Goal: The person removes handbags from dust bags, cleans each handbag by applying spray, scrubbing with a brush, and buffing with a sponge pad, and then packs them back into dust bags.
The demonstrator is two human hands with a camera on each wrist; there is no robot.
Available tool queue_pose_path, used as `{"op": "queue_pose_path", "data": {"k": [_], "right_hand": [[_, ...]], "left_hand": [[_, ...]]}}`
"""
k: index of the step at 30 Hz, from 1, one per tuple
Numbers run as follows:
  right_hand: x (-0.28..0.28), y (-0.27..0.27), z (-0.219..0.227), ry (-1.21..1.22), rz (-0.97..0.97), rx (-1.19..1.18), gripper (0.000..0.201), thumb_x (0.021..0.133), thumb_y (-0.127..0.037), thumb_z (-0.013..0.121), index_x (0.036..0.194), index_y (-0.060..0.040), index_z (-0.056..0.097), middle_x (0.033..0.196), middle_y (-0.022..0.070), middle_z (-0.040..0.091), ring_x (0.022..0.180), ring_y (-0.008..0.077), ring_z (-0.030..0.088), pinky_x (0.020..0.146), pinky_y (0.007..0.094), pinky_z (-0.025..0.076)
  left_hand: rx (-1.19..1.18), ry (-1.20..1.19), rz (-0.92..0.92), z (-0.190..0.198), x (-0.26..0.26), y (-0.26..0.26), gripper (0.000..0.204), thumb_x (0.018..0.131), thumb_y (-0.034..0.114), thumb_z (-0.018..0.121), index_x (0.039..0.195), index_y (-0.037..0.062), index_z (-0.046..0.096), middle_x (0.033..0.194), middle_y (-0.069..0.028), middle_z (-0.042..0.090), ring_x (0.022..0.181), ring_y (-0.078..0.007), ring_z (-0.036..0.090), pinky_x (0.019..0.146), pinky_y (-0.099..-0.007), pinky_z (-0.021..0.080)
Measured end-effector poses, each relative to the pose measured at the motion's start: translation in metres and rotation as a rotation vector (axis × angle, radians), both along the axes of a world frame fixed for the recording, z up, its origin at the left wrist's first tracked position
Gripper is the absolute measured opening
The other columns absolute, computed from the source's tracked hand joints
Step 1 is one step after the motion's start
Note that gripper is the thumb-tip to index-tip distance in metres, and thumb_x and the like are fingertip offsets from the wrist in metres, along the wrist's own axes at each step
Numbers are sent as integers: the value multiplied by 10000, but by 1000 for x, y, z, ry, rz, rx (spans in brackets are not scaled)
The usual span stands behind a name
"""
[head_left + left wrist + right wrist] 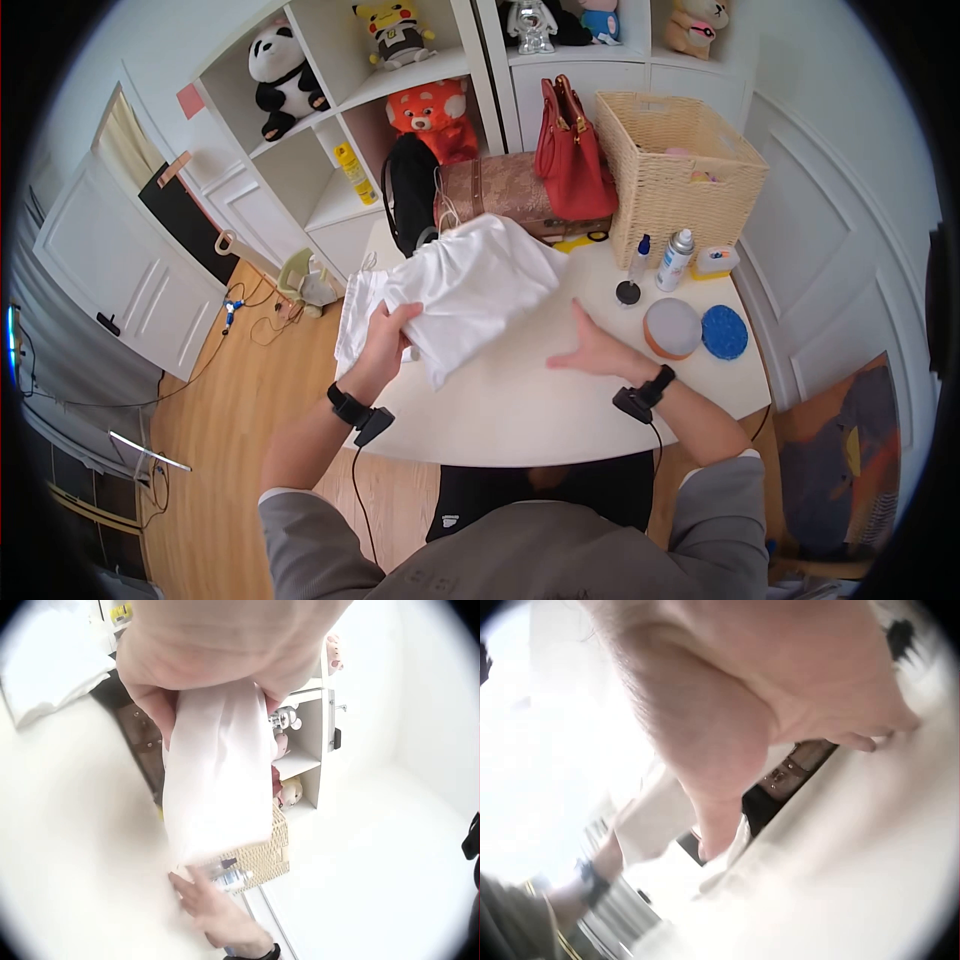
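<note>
My left hand [383,345] grips a white satiny cloth bag [490,280] by its left edge, thumb on top. The bag is held tilted over the table, and in the left wrist view its cloth [219,772] hangs in folds between thumb and fingers. To the right of the bag, my right hand [598,352] is held over the tabletop with thumb and fingers spread, holding nothing. A second white cloth piece with thin cords [355,315] lies at the table's left edge, partly hidden behind the left hand and bag.
Along the back of the white table [500,420] are a black bag [412,195], a brown patterned case [490,185], a red handbag [575,160] and a wicker basket [680,190]. At right stand a spray can [675,262], a blue-capped bottle [638,262] and two round discs [724,332].
</note>
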State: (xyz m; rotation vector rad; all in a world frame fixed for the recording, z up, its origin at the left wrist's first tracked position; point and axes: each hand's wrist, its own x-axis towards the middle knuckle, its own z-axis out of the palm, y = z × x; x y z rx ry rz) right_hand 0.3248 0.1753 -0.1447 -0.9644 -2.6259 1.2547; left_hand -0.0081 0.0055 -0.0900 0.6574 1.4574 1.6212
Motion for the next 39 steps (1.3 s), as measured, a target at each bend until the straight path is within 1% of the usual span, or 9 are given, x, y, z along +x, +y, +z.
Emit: {"op": "queue_pose_path", "data": {"k": [1, 4, 12, 16, 19, 25, 31, 34, 39], "right_hand": [[4, 0, 0, 372, -111, -275, 1272, 834, -372, 906, 1663, 69, 48, 1663, 428, 198, 1588, 529, 197, 1281, 534, 259], [19, -10, 3, 362, -213, -117, 1219, 884, -327, 875, 1655, 92, 29, 1669, 393, 241, 1605, 421, 240, 1282, 434, 272], [66, -63, 45, 374, -260, 75, 989, 851, -247, 878, 1599, 16, 287, 1494, 277, 529, 1377, 408, 561, 1137, 454, 456], [84, -61, 63, 301, -272, 275, 730, 857, -146, 831, 1479, 25, 488, 1424, 263, 573, 1264, 421, 609, 1070, 469, 486], [77, -71, 85, 397, -316, 714, 695, 818, -133, 844, 1430, -5, 543, 1444, 250, 566, 1294, 428, 585, 1087, 483, 470], [40, -74, 108, 459, 97, 874, 574, 764, -108, 864, 1295, -52, 652, 1554, 219, 502, 1385, 427, 536, 1129, 522, 441], [11, -55, 98, 401, 207, 934, 478, 796, -98, 834, 1241, -49, 666, 1552, 222, 485, 1372, 425, 543, 1131, 537, 445], [7, -53, 88, 373, 265, 753, 426, 804, -90, 818, 1198, -40, 663, 1493, 218, 528, 1297, 419, 589, 1107, 517, 466], [8, -59, 87, 377, 179, 883, 367, 804, -120, 820, 1130, -53, 665, 1359, 185, 611, 1200, 378, 623, 1002, 477, 505]], "left_hand": [[14, 82, -57, -3, 5, -5, 588, 912, 179, 764, 1418, 14, 514, 1275, -88, 678, 1107, -202, 703, 945, -369, 589], [60, 176, -173, -7, 22, -13, 596, 890, 117, 784, 1415, -11, 530, 1312, -81, 673, 1194, -191, 665, 1039, -357, 530], [131, 580, -678, -22, 23, -7, 737, 841, 46, 879, 1447, 11, 461, 1354, -82, 633, 1305, -173, 597, 1131, -362, 467], [52, 565, -712, -8, 37, -1, 787, 798, 88, 917, 1436, 5, 464, 1374, -96, 619, 1301, -168, 571, 1151, -356, 427], [8, 743, -718, 6, 52, -3, 907, 809, 82, 906, 1545, 1, 383, 1435, -132, 575, 1357, -201, 543, 1183, -376, 400], [246, 1032, -599, 27, 60, -4, 1119, 810, 99, 893, 1684, 24, 198, 1535, -194, 482, 1443, -285, 487, 1229, -417, 363], [199, 1137, -612, 43, 80, 5, 954, 794, 121, 900, 1599, 47, 392, 1486, -213, 518, 1413, -365, 514, 1196, -440, 411], [453, 1480, -450, 53, 98, 7, 727, 775, 93, 886, 1427, 61, 565, 1449, -219, 553, 1334, -397, 569, 1141, -454, 463], [495, 1475, -622, 55, 112, 18, 469, 765, 9, 823, 1210, 62, 684, 1251, -173, 626, 1151, -379, 634, 980, -452, 530]]}}
